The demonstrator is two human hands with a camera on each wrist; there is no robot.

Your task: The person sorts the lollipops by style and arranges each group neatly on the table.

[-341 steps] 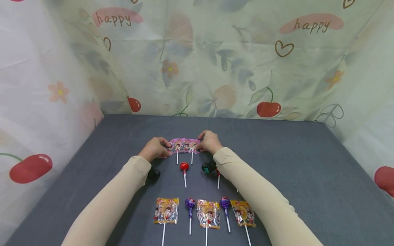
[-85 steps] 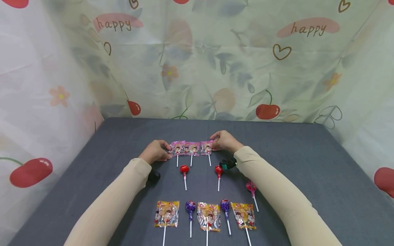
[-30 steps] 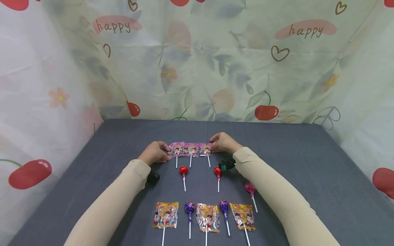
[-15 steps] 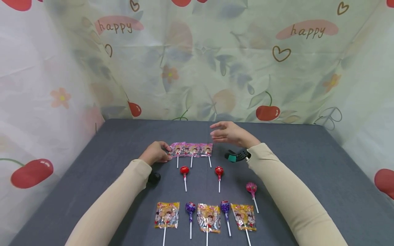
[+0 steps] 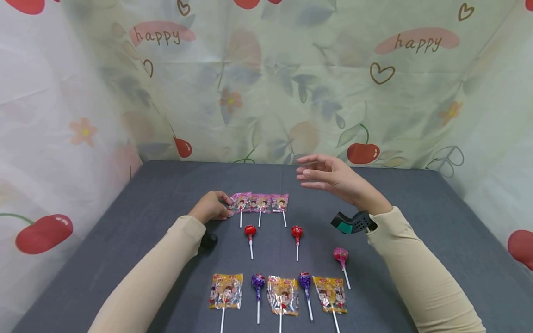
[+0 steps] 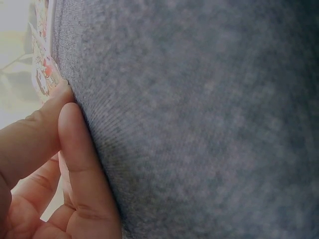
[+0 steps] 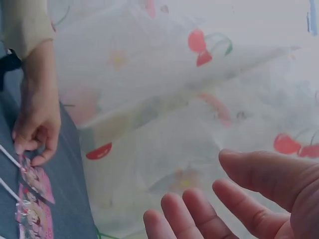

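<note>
Three pink-wrapped flat lollipops stand side by side at the table's far middle: the left lollipop, the middle lollipop and the right lollipop. My left hand pinches the outer edge of the left one between thumb and finger; the left wrist view shows a corner of its wrapper at the fingertips. My right hand is raised in the air to the right of the row, fingers spread and loosely bent, holding nothing. The right wrist view shows its fingertips apart from everything.
Two red lollipops lie in front of the row, and a pink ball lollipop lies further right. Nearest me are yellow-wrapped lollipops with two purple lollipops between them. A patterned curtain hangs behind the grey table.
Since a second ago my right hand has let go of the right pink lollipop, risen and moved right. Earlier, that lollipop was added to the row of two. My left hand stays put.
</note>
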